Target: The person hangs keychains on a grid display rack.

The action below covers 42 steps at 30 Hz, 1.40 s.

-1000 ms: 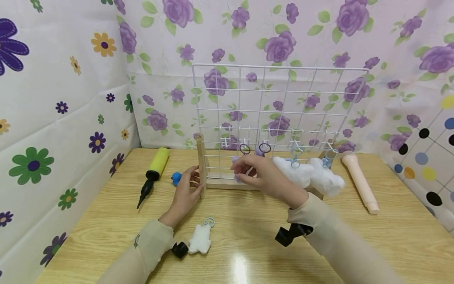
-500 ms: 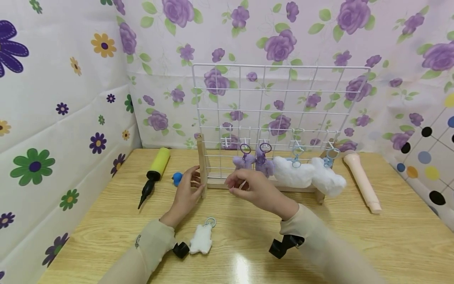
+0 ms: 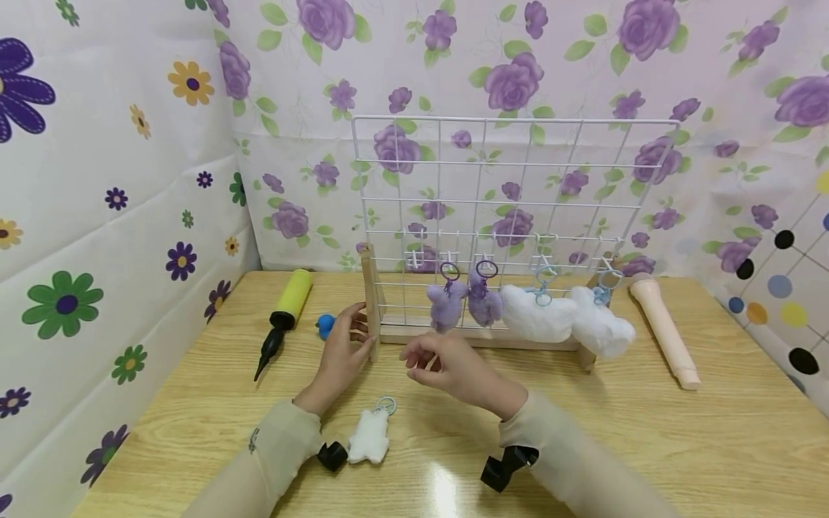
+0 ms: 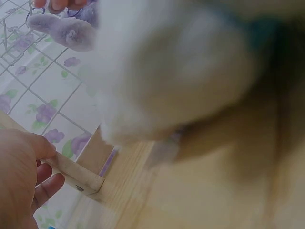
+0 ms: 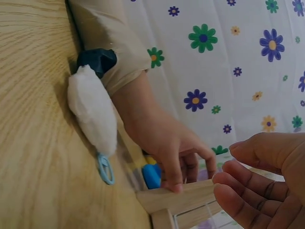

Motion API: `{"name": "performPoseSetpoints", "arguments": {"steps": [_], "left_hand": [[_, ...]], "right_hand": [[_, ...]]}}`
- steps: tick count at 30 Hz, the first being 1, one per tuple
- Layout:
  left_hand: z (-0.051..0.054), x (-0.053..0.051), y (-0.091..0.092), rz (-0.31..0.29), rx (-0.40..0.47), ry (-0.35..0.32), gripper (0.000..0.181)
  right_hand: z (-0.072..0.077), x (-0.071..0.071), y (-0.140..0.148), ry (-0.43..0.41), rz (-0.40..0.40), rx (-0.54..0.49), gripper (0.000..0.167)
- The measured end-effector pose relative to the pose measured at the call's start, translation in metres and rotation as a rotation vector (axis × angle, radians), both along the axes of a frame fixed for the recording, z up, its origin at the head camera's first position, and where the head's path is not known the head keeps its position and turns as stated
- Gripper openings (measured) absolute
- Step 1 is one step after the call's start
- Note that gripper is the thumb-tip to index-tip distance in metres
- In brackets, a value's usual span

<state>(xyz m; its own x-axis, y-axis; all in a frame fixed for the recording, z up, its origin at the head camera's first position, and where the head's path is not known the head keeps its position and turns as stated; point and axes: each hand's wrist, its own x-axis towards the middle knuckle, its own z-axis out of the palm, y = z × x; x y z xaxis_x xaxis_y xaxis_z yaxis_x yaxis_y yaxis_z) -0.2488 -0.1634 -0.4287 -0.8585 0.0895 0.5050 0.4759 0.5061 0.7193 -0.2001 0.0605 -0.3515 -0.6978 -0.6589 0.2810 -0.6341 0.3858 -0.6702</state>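
My left hand (image 3: 340, 352) grips the left wooden post (image 3: 371, 302) of a white wire grid rack (image 3: 518, 123), thumb and fingers on either side of it. My right hand (image 3: 456, 367) hovers in front of the rack, its loosely curled fingers holding nothing. Between my forearms a small white plush keychain (image 3: 370, 437) with a pale blue ring lies on the table. Two purple plush keychains, one left (image 3: 447, 306) and one right (image 3: 484, 306), hang from hooks. Beside them hang two fluffy white plush keychains, one nearer (image 3: 537, 314) and one farther right (image 3: 602, 331).
A yellow and black hand pump (image 3: 285, 309) lies on the left of the wooden table (image 3: 648, 446). Next to my left hand is a small blue toy (image 3: 325, 326), partly hidden. A long pale pink tube (image 3: 667, 334) lies to the right of the rack.
My right hand has drawn back from the left purple plush keychain, moving down and left. Both purple keychains now show fully. My left hand stays at the post.
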Motion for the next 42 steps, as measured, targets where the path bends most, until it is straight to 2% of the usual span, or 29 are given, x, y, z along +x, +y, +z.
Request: {"name": "performPoseSetpoints", "arguments": {"steps": [6,10,18,29,42], "left_hand": [[0.0,-0.002,0.0,0.001,-0.005,-0.013,0.058],[-0.001,-0.001,-0.001,0.001,-0.009,-0.004,0.058],[-0.001,0.0,0.0,-0.001,-0.009,0.027,0.061],[0.002,0.002,0.0,-0.01,-0.019,0.013,0.06],[0.002,0.003,-0.001,-0.009,-0.028,0.029,0.06]], "right_hand": [[-0.01,0.002,-0.004,-0.074,-0.005,0.05,0.016],[-0.018,0.002,-0.008,-0.087,-0.006,0.082,0.017],[-0.034,0.0,-0.018,-0.109,0.02,0.078,0.017],[-0.049,-0.006,-0.026,-0.085,0.018,0.124,0.017],[-0.053,-0.007,-0.033,-0.071,0.006,0.249,0.018]]}}
